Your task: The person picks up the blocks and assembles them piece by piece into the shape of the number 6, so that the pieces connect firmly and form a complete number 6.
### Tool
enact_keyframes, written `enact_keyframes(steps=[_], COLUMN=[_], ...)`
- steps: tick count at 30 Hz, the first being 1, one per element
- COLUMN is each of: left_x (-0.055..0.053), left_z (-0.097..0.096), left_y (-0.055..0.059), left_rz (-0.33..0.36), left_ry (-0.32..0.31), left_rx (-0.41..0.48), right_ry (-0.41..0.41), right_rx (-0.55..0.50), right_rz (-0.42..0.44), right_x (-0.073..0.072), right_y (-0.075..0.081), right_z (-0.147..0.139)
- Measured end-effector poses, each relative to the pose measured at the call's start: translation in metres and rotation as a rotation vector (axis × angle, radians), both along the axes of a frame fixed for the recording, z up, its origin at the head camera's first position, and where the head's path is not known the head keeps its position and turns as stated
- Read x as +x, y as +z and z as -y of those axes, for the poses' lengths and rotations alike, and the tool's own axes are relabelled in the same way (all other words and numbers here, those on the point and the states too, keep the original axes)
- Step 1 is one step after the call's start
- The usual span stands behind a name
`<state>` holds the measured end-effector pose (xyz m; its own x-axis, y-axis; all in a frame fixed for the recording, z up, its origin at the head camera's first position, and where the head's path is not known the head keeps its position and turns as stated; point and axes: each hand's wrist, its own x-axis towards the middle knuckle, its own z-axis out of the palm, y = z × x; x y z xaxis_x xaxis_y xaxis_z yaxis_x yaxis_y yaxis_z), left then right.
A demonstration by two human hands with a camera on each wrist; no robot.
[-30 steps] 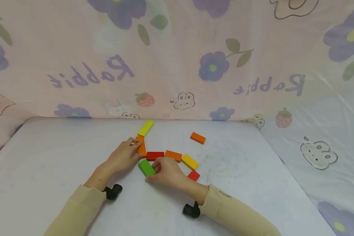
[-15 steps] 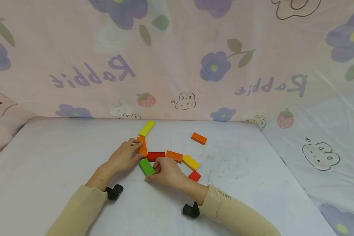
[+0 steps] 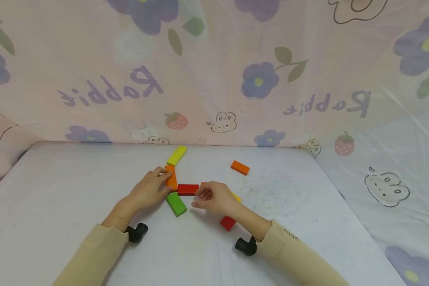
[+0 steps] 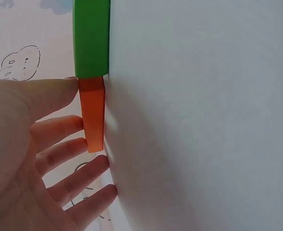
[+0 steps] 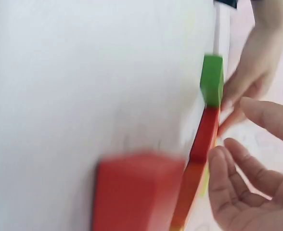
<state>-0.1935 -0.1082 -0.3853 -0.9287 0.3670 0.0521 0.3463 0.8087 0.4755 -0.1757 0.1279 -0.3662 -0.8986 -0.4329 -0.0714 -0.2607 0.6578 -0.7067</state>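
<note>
My left hand (image 3: pixel 149 190) rests against an orange block (image 3: pixel 171 178), thumb and fingertips touching its side in the left wrist view. A green block (image 3: pixel 176 204) lies at that block's near end. My right hand (image 3: pixel 216 198) hovers to the right of the green block, fingers loosely bent and nothing between them. A red block (image 3: pixel 188 190) runs rightward from the orange block's near end. A second orange block (image 5: pixel 187 192) continues from it, mostly covered by the right hand in the head view. A yellow block (image 3: pixel 237 197) peeks out behind that hand, and another red block (image 3: pixel 228 223) lies below the wrist.
A yellow-green block (image 3: pixel 176 155) meets the far end of the left orange block. Apart from the row, a loose orange block (image 3: pixel 240 167) lies on the white tabletop (image 3: pixel 289 206). Printed fabric (image 3: pixel 200 79) hangs behind the table.
My right hand has let go of the green block and moved right. The red block by the right wrist has shifted toward the near side and turned. The left hand stays put.
</note>
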Motion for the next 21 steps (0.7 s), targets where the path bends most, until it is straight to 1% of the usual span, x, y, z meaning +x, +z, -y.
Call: enact_keyframes(steps=[4, 9, 13, 16, 21], left_x=[-0.001, -0.001, -0.001, -0.002, -0.002], left_z=[0.0, 0.001, 0.001, 0.001, 0.002], left_y=[-0.001, -0.001, -0.001, -0.001, -0.001], left_rz=[-0.014, -0.023, -0.027, -0.028, -0.024], left_ry=[-0.008, -0.015, -0.018, -0.019, -0.02], left_rx=[0.0, 0.005, 0.006, 0.007, 0.01], right_ry=[-0.041, -0.095, -0.14, -0.169, -0.208], right_rx=[-0.038, -0.016, -0.026, -0.047, -0.035], right_rz=[-0.007, -0.05, -0.078, -0.087, -0.074], right_x=[-0.007, -0.015, -0.021, -0.026, -0.032], right_y=[0.003, 0.003, 0.003, 0.003, 0.001], right_z=[-0.014, -0.028, -0.039, -0.047, -0.056])
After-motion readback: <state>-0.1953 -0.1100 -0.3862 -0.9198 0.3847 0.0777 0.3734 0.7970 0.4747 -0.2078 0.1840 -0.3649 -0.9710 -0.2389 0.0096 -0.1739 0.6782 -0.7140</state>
